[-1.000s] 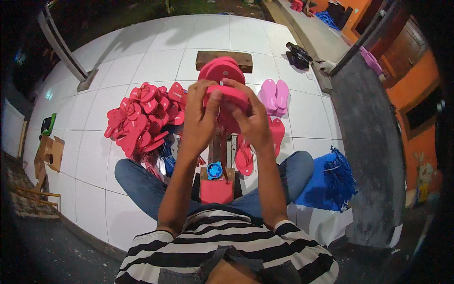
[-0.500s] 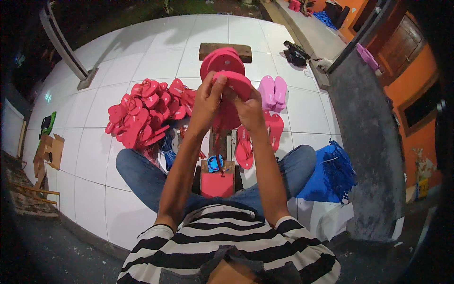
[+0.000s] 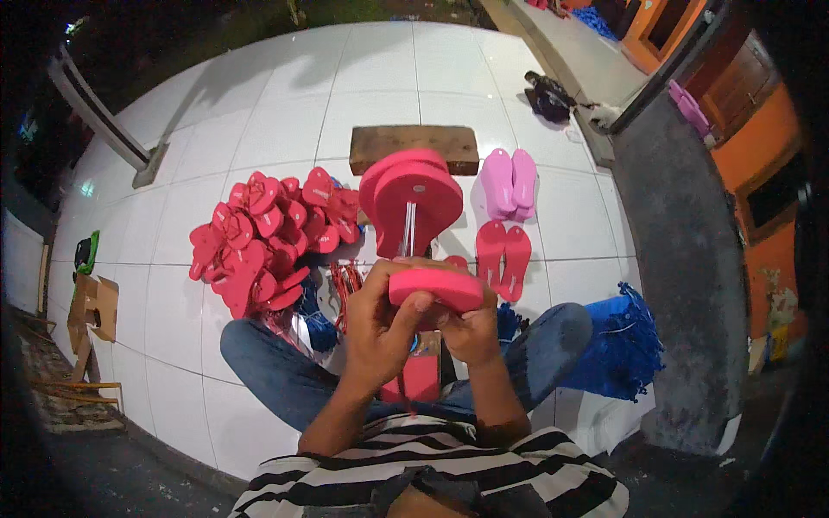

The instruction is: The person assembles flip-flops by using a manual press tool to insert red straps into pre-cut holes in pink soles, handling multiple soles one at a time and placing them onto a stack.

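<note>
Between my two hands a red flip-flop sole (image 3: 436, 287) is held tilted, its thick end toward me. My left hand (image 3: 376, 321) grips its left side with the thumb on the near face, and my right hand (image 3: 475, 333) closes on the right side. Just beyond stand more red flip-flop soles (image 3: 432, 188), stacked, in front of a wooden block (image 3: 413, 148). Thin white strands (image 3: 408, 226) run from the front sole down toward my hands; their lower ends are hidden.
To the left lies a heap of red flip-flops (image 3: 259, 233), with blue straps (image 3: 318, 324) beside it. On the right are pink soles (image 3: 509, 183), a red pair (image 3: 502, 259) and a blue bundle of straps (image 3: 617, 341). A red pad (image 3: 413, 380) sits between my legs.
Both hands have come back toward me with the sole, away from the stacked soles. White strands now show between the stack and my hands. The whole view has shifted slightly.
</note>
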### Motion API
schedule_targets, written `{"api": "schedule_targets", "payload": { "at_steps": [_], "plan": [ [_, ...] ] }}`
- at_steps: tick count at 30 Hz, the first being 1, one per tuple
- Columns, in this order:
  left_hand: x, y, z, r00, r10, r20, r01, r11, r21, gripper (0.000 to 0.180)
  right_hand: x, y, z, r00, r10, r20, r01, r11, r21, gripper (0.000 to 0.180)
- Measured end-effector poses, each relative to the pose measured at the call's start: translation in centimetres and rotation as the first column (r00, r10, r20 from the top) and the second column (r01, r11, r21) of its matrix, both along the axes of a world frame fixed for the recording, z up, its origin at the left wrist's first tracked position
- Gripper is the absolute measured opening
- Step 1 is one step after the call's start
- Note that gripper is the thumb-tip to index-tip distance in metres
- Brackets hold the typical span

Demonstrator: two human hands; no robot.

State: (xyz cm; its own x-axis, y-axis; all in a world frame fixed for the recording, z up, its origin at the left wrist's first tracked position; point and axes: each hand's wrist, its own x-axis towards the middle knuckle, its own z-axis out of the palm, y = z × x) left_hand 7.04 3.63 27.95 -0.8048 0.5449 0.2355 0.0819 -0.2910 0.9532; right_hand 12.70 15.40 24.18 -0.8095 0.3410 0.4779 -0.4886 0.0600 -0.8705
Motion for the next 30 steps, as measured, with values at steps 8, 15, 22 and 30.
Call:
{"api": "schedule_targets", "payload": {
  "at_steps": [8,15,22,30],
  "plan": [
    [-0.8,1.1,0.4,0.999,0.015,0.036,-0.016,1.0,0.006,0.022,-0.2,0.0,-0.7,0.986,-0.15,0.075,0.149,0.989,0.018,0.029],
    [2.1,-0.6,0.1,0.993,0.114,-0.024,-0.114,0.993,-0.008,0.02,1.1,-1.7,0.8,0.984,-0.168,0.066,0.169,0.986,-0.001,0.033],
    [2.7,-2.4,-1.6,0.927,-0.015,-0.375,-0.065,0.978,-0.199,0.031,3.4,-1.0,-1.1,0.998,-0.061,0.011,0.061,0.998,0.007,0.035],
    [1.0,-3.7,-10.4,0.997,0.043,0.062,-0.002,0.841,-0.541,0.029,3.8,-4.1,-5.4,0.748,-0.5,0.436,0.316,0.847,0.428,0.06]
  ]
}}
